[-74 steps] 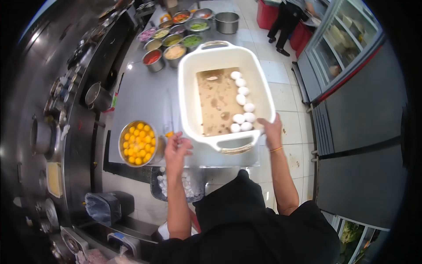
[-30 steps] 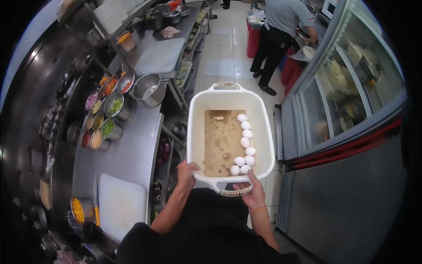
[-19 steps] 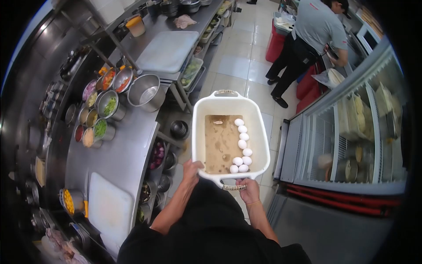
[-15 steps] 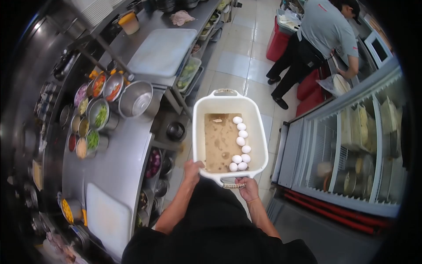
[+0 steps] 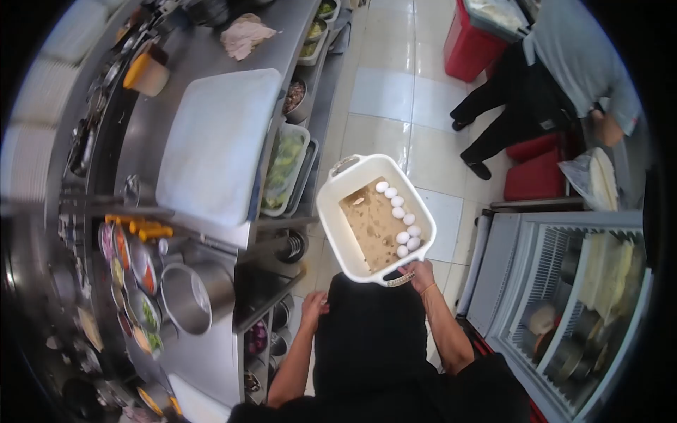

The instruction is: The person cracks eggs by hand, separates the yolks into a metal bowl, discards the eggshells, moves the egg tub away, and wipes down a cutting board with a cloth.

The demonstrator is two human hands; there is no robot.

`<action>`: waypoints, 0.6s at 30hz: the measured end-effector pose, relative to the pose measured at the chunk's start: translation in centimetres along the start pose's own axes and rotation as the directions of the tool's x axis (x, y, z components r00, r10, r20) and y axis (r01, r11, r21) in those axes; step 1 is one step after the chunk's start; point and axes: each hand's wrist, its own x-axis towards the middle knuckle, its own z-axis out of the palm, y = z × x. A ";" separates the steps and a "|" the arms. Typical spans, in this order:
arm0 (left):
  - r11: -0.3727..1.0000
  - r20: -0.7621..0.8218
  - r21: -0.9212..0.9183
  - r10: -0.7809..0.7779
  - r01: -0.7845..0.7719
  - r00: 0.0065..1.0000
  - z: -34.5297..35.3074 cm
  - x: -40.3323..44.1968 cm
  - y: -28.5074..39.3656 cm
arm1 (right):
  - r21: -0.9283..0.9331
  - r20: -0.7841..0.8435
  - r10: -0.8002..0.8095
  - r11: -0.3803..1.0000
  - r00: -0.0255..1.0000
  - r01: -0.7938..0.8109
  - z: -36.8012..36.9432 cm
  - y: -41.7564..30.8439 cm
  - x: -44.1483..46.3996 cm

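Note:
In front of me a white tub [image 5: 329,224] with two handles hangs over the aisle, slightly turned. White eggs [image 5: 398,212] line its right side, on a stained brown sheet [image 5: 367,233] that covers the bottom. My right hand [image 5: 421,275] is closed around the tub's near handle [image 5: 399,279], which has a patterned wrap. Away from the tub, at lower left, my left hand [image 5: 314,311] holds nothing, its fingers loosely bent and apart.
Left is a steel counter with a white cutting board [image 5: 218,141], raw meat [image 5: 247,37] and a steel pot [image 5: 197,297]. On the right stand a glass-door fridge [image 5: 571,296] and red bins [image 5: 469,42]. A co-worker [image 5: 536,92] bends over the far right counter.
My left hand has let go of the tub and dropped lower. The tub has turned and shifted slightly right, held by my right hand. The view has moved forward along the aisle.

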 end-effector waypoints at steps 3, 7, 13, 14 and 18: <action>0.997 -0.066 0.044 -0.061 0.064 0.996 -4.7 0.2 -5.0 | -0.064 0.061 0.081 0.995 0.995 -0.077 2.0 -1.3 8.8; 0.960 -0.147 -0.047 -0.280 0.277 0.949 -6.3 -4.7 -9.7 | -0.206 0.111 0.175 0.967 0.978 -0.149 6.9 -3.0 17.7; 0.741 -0.310 -0.209 -0.669 0.638 0.676 0.6 -11.9 -7.7 | -0.320 0.204 0.272 0.927 0.940 -0.198 12.3 -1.3 28.7; 0.719 -0.299 -0.199 -0.692 0.666 0.657 1.7 -12.1 -6.8 | -0.349 0.220 0.294 0.914 0.930 -0.207 13.1 -1.1 30.1; 0.719 -0.260 -0.303 -0.694 0.626 0.671 2.5 -13.2 -11.8 | -0.294 0.237 0.398 0.899 0.887 -0.325 18.9 -3.5 29.8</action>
